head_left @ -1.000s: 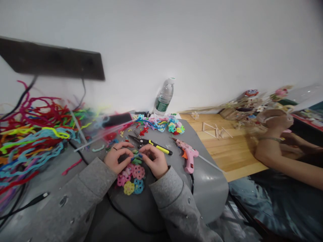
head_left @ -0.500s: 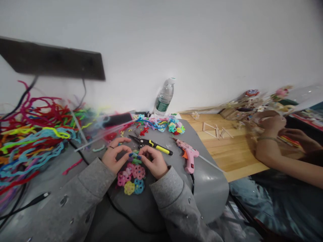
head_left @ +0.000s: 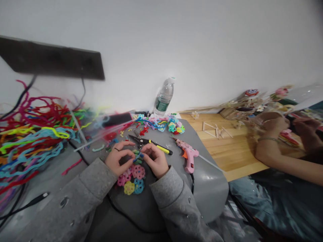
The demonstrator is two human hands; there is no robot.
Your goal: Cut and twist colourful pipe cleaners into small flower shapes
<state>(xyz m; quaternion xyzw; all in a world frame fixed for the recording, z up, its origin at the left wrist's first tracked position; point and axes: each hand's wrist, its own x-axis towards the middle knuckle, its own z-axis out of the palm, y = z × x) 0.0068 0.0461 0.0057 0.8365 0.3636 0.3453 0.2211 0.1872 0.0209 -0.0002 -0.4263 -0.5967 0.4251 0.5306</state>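
Between the fingertips of my left hand [head_left: 120,157] and my right hand [head_left: 154,159] is a short blue pipe cleaner piece [head_left: 137,156], pinched from both sides. Green pipe cleaner shows just behind and below it, partly hidden by my fingers. Right under my hands lie small looped pipe cleaner flowers: a pink flower [head_left: 138,171], a yellow flower [head_left: 129,188] and a blue flower [head_left: 139,186]. Yellow-and-black pliers [head_left: 158,148] lie just beyond my right hand. To its right rests a pink glue gun [head_left: 188,156] with a glue stick in its back.
A heap of coloured pipe cleaners [head_left: 32,134] covers the left side. Against the wall stands a water bottle [head_left: 165,97], more looped flowers [head_left: 175,125] in front. Black cables cross the grey table [head_left: 212,188]. On the wooden table, another person's forearm [head_left: 271,151] is near small wooden sticks [head_left: 210,131].
My left hand has shifted slightly right, closer to my right hand, and the blue piece has turned between my fingertips. The other person's hands have moved a little.
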